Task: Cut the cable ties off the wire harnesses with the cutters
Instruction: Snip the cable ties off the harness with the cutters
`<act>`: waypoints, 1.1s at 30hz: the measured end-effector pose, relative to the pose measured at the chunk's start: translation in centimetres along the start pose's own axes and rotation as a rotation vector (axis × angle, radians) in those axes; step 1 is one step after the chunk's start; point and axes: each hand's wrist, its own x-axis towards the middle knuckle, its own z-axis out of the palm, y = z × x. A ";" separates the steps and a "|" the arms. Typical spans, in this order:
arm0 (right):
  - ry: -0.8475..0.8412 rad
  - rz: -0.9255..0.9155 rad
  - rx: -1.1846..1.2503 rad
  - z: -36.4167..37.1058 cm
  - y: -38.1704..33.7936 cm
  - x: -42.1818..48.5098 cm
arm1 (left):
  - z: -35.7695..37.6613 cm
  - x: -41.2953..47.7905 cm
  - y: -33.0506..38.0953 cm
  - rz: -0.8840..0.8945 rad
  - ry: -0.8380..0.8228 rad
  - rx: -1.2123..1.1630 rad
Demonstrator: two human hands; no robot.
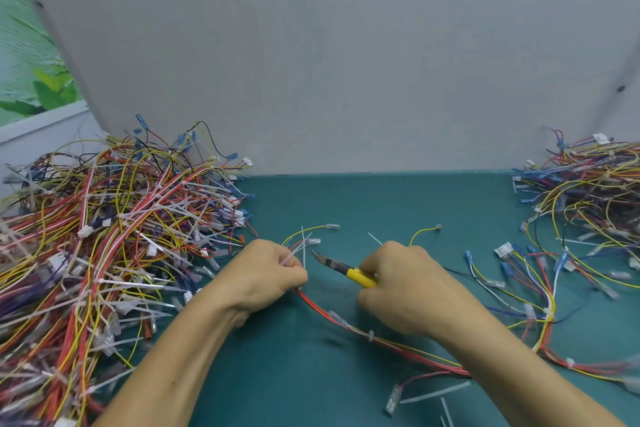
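Note:
My left hand (pixel 268 272) grips one end of a red and yellow wire harness (pixel 349 326), with white cable tie tails (pixel 302 248) sticking up from my fingers. The harness runs from that fist down to the right, under my right forearm. My right hand (pixel 403 284) holds the yellow-handled cutters (pixel 341 267). Their dark jaws point left, close to the tie tails and just right of my left hand. Whether the jaws touch a tie cannot be told.
A big heap of tied harnesses (pixel 104 253) fills the left of the green mat (pixel 381 201). Another pile of harnesses (pixel 585 204) lies at the right. Cut tie pieces (pixel 434 392) lie near the front edge. A grey wall stands behind.

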 end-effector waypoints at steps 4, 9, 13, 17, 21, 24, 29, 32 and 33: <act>-0.032 0.013 0.013 0.3 -0.8 1.1 | 0.2 0.0 -0.1 0.030 0.019 0.027; -0.027 0.018 -0.010 0.7 -0.9 1.6 | 0.3 0.0 0.0 0.024 0.044 0.033; -0.028 0.029 0.039 0.7 -0.3 1.7 | 0.3 0.0 0.1 0.007 0.055 0.035; 0.000 0.091 0.490 1.2 -1.0 3.0 | 0.4 -0.1 0.2 0.012 0.076 0.041; 0.023 0.090 0.793 2.1 -3.1 5.6 | 0.4 -0.1 0.2 0.016 0.087 0.045; 0.049 0.074 0.797 2.5 -4.0 6.5 | 0.3 -0.1 0.1 0.024 0.068 0.046; 0.054 0.003 0.759 2.8 -4.0 6.4 | -0.8 0.0 0.1 0.084 0.011 -0.006; 0.073 -0.048 0.813 2.6 -3.6 6.2 | -1.3 0.2 0.1 0.155 -0.034 0.027; 0.068 -0.054 0.840 2.5 -3.5 6.1 | -1.3 0.2 0.0 0.172 -0.046 0.027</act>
